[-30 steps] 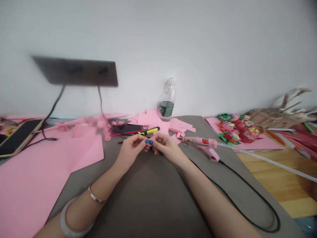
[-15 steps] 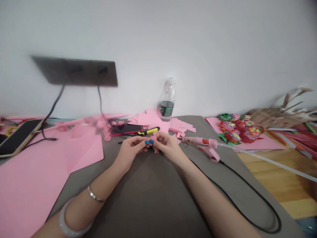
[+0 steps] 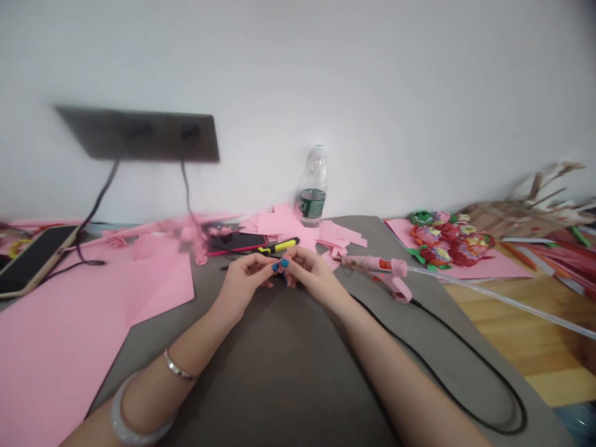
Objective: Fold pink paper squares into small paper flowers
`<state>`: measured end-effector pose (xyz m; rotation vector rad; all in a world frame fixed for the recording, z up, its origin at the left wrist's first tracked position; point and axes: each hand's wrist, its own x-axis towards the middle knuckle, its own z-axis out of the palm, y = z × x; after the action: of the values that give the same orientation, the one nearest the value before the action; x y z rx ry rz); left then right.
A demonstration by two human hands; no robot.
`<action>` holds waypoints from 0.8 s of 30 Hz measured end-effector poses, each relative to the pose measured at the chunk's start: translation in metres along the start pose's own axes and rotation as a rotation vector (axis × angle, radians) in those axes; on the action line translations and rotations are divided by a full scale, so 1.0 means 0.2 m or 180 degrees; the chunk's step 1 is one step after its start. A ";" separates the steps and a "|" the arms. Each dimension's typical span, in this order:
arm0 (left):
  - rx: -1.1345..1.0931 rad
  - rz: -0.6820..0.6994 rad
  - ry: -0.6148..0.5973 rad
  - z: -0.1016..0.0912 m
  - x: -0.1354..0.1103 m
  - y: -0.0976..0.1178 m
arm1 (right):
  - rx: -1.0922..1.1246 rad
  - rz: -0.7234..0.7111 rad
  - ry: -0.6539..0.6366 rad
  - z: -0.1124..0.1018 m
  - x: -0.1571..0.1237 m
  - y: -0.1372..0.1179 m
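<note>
My left hand [image 3: 244,279] and my right hand [image 3: 317,277] meet fingertip to fingertip above the grey table mat [image 3: 274,366]. Both are closed in a pinch, thumbs with blue nails side by side. Between the fingertips is a small piece of pink paper [image 3: 282,258], mostly covered by the fingers; its shape cannot be made out. Just beyond the hands lie a yellow and black utility knife [image 3: 279,246] and a phone with a red edge [image 3: 237,242]. A pink glue gun [image 3: 372,266] lies to the right of my right hand, its nozzle towards the hand.
Pink paper pieces [image 3: 279,220] surround a water bottle [image 3: 313,192] by the wall. Large pink sheets [image 3: 60,335] and another phone [image 3: 35,261] lie left. Colourful paper flowers [image 3: 447,239] sit right. A black cable [image 3: 465,382] loops beside my right forearm.
The fingertips have shifted slightly against each other around the pink paper, and less of it shows. The whole view has moved a little; nothing else on the table differs.
</note>
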<state>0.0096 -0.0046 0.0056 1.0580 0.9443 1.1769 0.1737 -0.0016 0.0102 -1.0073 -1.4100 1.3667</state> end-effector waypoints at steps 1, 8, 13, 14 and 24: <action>0.0060 0.0044 -0.0015 0.00 0.00 0.00 | -0.0009 0.0005 0.0005 0.00 0.00 0.00; 0.0196 0.0100 -0.0085 0.00 0.00 -0.02 | -0.0203 -0.0238 0.0014 -0.01 0.00 0.03; 0.0326 0.0096 -0.0068 0.00 0.00 0.00 | -0.0713 -0.0647 0.0311 -0.02 -0.01 0.00; 0.0340 0.0105 -0.0086 0.00 0.00 0.00 | -0.0851 -0.0745 0.0331 -0.02 -0.01 -0.01; 0.0412 0.0084 -0.0210 -0.01 0.00 -0.01 | -0.0879 -0.0591 0.0121 -0.01 -0.02 -0.02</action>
<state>0.0079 -0.0038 0.0034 1.2088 0.9676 1.1074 0.1778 -0.0052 0.0147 -1.0419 -1.6505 1.0321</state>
